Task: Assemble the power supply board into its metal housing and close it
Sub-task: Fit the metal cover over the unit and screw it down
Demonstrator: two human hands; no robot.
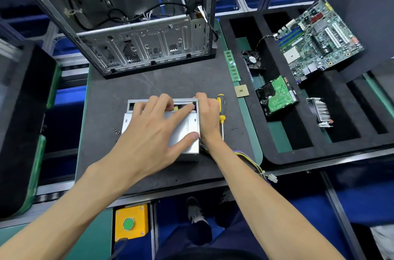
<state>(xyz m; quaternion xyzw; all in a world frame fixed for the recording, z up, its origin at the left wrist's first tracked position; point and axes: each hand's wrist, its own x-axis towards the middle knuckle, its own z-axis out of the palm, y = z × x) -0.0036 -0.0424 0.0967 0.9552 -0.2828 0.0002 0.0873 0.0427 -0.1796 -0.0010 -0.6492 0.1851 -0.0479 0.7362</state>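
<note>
Two bare forearms reached forward from the bottom of the view to a grey mat (162, 85), where the metal housing (187, 132) of the power supply lay under both hands. The left hand (149, 129) lay spread flat on the lid (181, 129), fingers straight and splayed, thumb pressing the lid's near right corner, fingertips reaching the far edge where a strip of the board inside showed through a gap. The right hand (207, 112) gripped the housing's right side, its fingers curled over the far right corner. Just right of that hand lay a yellow-handled screwdriver (221, 110), and a bundle of coloured wires (253, 163) trailed from the housing beneath the right wrist toward a white connector. A few small screws (116, 131) sat left of the housing. Beyond the hands stood an open computer case (145, 42); well to the right, a black foam tray (277, 153) held a motherboard (317, 40)
</note>
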